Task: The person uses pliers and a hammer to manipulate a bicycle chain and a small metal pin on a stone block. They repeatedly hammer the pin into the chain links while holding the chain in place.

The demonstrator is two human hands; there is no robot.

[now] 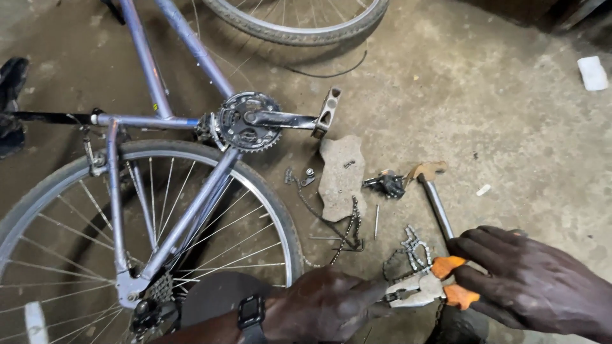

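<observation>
My right hand [532,280] grips orange-handled pliers [428,286] low at the right, jaws pointing left. My left hand [328,306], a dark watch [251,313] on its wrist, is closed just left of the jaws, fingers pinched at a bicycle chain [413,250] where the jaws meet it. More of that chain [341,230] trails over the concrete floor toward a flat stone [342,173]. A hammer [433,191] lies beside my right hand.
A purple-framed bicycle [191,121] lies on its side at the left, with rear wheel [146,216], chainring [245,121] and pedal [330,108]. A second wheel [299,25] is at the top. Small black parts [386,185] lie by the stone.
</observation>
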